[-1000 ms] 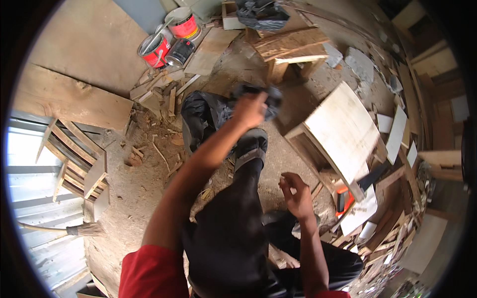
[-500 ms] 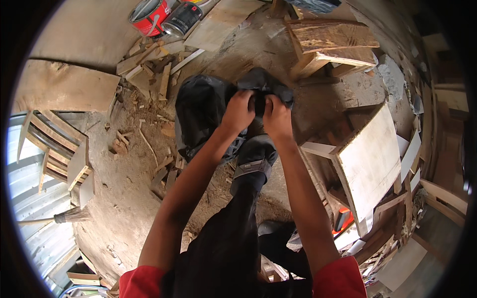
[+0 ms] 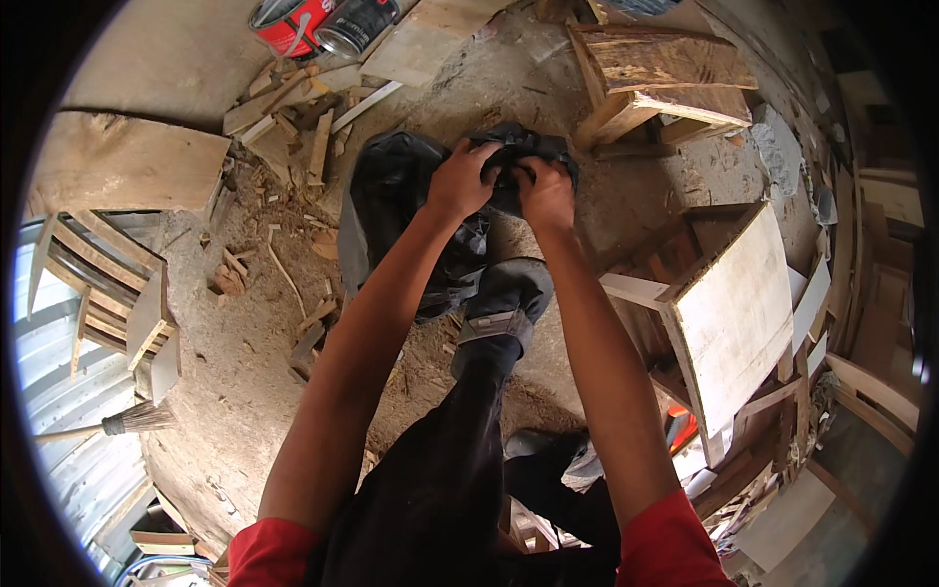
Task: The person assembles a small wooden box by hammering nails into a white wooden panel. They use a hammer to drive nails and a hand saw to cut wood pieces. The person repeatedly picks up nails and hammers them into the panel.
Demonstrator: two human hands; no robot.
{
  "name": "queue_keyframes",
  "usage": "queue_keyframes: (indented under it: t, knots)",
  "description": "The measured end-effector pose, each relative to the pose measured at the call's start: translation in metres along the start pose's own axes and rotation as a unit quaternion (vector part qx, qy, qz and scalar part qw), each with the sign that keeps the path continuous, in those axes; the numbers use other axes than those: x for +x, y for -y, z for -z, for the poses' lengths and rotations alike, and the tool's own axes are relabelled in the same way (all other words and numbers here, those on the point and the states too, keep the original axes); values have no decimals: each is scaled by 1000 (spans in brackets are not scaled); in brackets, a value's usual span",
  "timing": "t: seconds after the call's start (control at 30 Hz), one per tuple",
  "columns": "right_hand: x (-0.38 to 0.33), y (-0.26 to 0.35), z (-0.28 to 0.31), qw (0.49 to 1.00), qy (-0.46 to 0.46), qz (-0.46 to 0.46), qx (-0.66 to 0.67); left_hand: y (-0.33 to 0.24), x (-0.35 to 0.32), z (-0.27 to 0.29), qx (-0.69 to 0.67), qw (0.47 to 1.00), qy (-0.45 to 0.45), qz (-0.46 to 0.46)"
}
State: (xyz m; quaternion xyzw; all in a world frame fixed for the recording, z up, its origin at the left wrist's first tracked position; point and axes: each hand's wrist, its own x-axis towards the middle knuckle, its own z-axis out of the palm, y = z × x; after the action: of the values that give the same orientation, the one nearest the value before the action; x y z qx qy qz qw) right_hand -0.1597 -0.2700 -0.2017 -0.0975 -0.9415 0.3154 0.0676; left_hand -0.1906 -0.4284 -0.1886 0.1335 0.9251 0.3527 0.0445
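Head view: hands [image 3: 462, 183] [image 3: 548, 199] grip a black bag [image 3: 520, 147], contents hidden; red tin [image 3: 293, 31] beyond.

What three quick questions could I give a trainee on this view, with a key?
1. Multiple choice: what are the left hand and the right hand both touching?
A) a metal can
B) black material
C) a wooden board
2. True or false: the broom is to the left of both hands.
3. Short answer: which hand is nearer the red can at the top of the view?

Key: 1. B; 2. True; 3. The left hand.
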Motion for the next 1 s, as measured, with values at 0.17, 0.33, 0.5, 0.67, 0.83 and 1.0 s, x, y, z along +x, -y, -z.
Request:
queue_keyframes:
  t: [0.17, 0.33, 0.5, 0.67, 0.83, 1.0]
  knots:
    - [-4, 4, 5, 996, -37, -6, 79, 1, -6, 6, -20, 1000, -3, 3]
    - [-17, 23, 25, 980, -124, 77, 136, -24, -16, 17, -74, 984, -107, -121]
    - [-50, 46, 88, 961, -162, 57, 219, -100, -44, 33, -188, 948, -163, -201]
    - [-101, 76, 183, 964, -134, 13, 231, -157, -78, 67, -224, 944, -120, -211]
    - [-148, 93, 265, 949, -159, -4, 272, -235, -107, 103, -267, 933, -42, -239]
    - [-229, 88, 351, 902, -265, -47, 339, -329, -134, 131, -330, 915, 142, -184]
